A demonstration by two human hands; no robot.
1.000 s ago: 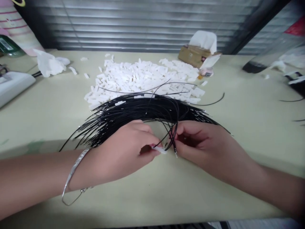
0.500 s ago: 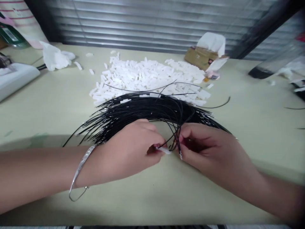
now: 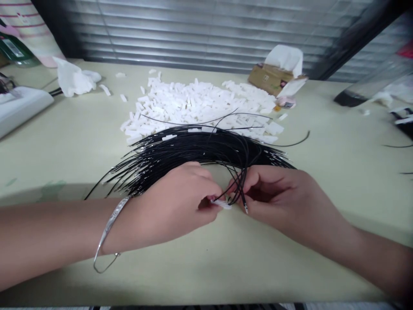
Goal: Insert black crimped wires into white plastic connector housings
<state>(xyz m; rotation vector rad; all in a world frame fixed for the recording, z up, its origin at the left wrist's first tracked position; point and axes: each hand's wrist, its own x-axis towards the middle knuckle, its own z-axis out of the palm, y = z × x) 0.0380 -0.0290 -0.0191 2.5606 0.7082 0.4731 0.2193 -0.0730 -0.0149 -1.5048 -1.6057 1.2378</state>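
My left hand, a silver bangle on its wrist, pinches a small white plastic connector housing between thumb and forefinger. Black wires run from the housing's right end. Facing it, my right hand is closed on several thin black wires, whose metal-tipped ends point down past the thumb. The fingertips of both hands nearly meet, and part of the right fingers is hidden behind the wires. Just beyond them a thick arc of black wires lies on the table, metal terminals showing at its ends.
Behind the wires spreads a heap of white plastic housings. A torn brown tissue pack stands at the back right, with a bottle farther right. Crumpled tissue and a white device are at the left.
My right hand has shifted slightly left, bringing its fingertips closer to the white connector housing. My left hand stays nearly still, keeping its pinch.
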